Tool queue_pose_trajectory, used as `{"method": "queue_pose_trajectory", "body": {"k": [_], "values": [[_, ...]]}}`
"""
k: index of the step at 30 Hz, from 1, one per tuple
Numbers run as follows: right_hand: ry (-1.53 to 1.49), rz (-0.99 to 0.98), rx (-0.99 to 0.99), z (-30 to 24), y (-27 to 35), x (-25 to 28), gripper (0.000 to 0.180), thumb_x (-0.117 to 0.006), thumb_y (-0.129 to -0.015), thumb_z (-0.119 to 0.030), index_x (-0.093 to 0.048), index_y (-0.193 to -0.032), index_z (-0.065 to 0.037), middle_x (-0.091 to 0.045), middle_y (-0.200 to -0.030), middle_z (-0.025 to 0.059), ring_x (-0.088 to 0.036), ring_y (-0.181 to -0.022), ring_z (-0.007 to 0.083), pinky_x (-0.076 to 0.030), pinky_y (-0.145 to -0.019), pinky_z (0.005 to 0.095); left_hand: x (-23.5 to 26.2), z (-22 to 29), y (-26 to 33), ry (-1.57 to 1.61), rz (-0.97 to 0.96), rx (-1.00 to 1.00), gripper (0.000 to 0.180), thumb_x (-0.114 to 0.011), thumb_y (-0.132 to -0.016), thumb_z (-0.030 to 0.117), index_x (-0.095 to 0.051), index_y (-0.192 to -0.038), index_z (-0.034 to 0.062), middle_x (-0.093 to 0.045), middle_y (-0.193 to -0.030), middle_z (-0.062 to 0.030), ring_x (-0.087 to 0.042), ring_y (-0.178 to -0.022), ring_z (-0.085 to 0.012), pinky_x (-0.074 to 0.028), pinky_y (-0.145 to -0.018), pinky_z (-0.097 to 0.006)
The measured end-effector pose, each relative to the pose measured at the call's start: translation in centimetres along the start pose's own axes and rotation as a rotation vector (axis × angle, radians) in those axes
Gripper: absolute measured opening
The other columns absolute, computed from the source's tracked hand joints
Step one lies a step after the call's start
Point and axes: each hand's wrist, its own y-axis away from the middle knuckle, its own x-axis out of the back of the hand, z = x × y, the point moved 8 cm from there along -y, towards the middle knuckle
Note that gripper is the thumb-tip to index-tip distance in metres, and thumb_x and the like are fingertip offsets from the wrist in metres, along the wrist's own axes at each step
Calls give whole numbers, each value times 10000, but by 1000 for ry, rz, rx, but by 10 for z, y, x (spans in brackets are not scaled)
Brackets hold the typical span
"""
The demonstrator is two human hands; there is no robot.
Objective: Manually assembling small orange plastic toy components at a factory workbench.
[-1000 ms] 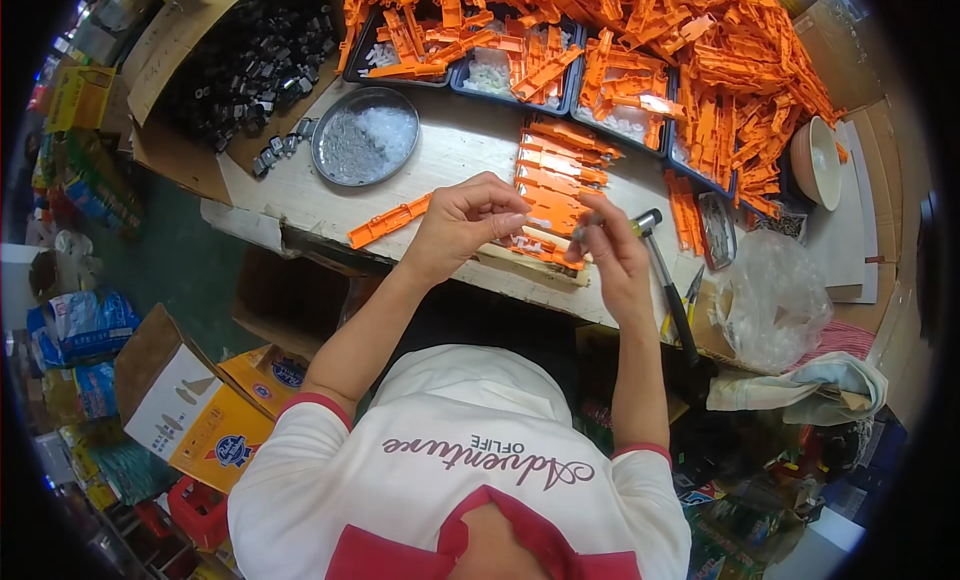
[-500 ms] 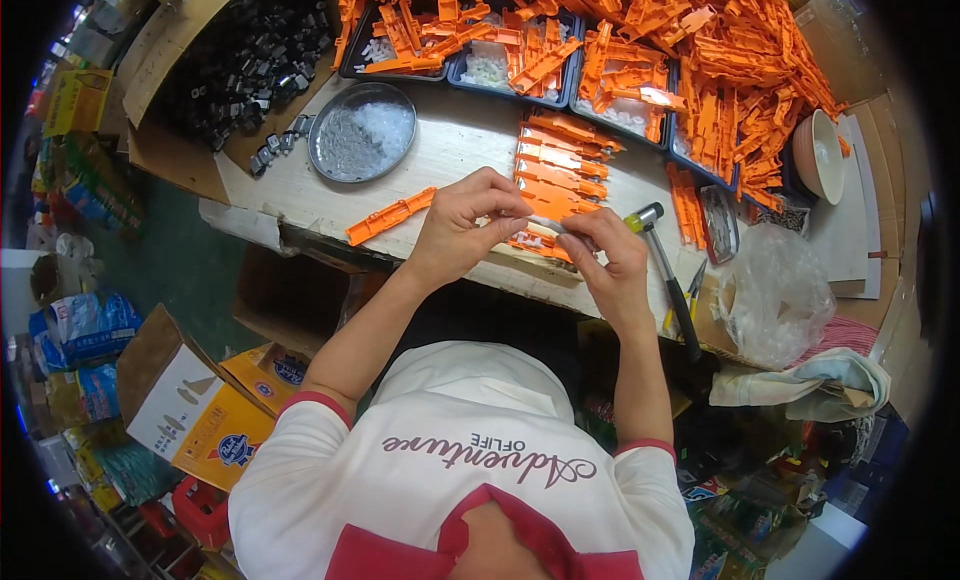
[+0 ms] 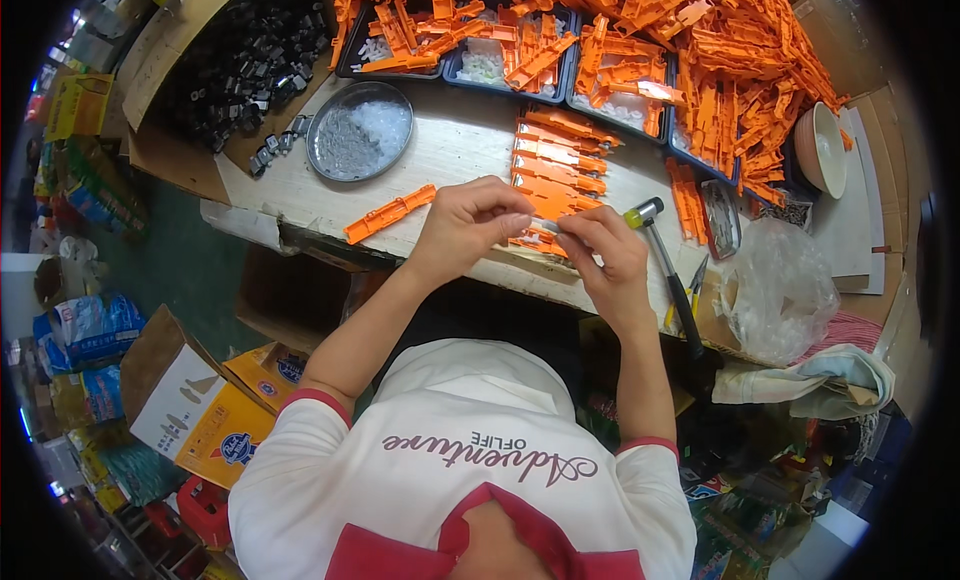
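My left hand (image 3: 468,225) and my right hand (image 3: 610,252) meet above the front edge of the wooden bench (image 3: 450,155). Between their fingertips they pinch a small pale part (image 3: 545,225), too small to make out. Just behind the hands lies a neat row of orange plastic strips (image 3: 558,165). A single orange strip (image 3: 390,213) lies on the bench left of my left hand. A small hammer (image 3: 665,270) with a yellow-green head rests right of my right hand.
A round metal dish (image 3: 360,130) of small white pieces sits at the left. Dark trays (image 3: 500,55) and a big heap of orange parts (image 3: 740,60) fill the back. A carton of black parts (image 3: 235,65) stands far left. A bowl (image 3: 820,148) and a plastic bag (image 3: 780,290) are at the right.
My right hand has come up from beside the hammer to meet my left hand, and both now pinch the small part together.
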Motion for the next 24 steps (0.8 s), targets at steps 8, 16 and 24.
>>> {"method": "queue_pose_trajectory", "body": {"k": [8,16,24], "values": [[84,45,11,-8,4,7,142,-649,-723,20,-609,-859,11,-565,-793,93,-567,-670,173,-471,-555,250,-1,-13,1,107,39,106,87,-609,-772,-1,-620,-855,-27,-587,-782,-48,-538,-634,-91,-429,-556,-185],[201,55,42,-17,0,5,121,-659,-711,-3,-607,-820,-9,-548,-730,66,-511,-587,174,-410,-512,273,-12,22,6,-195,98,-194,107,-632,-735,-21,-623,-842,-21,-590,-785,-69,-533,-636,-109,-418,-548,-207],[62,11,47,-2,4,1,161,-655,-699,21,-613,-851,-11,-553,-753,84,-543,-658,204,-432,-574,289,-10,-25,6,410,-71,398,79,-627,-774,43,-621,-826,-17,-594,-699,-51,-554,-572,-111,-455,-506,-202]]}}
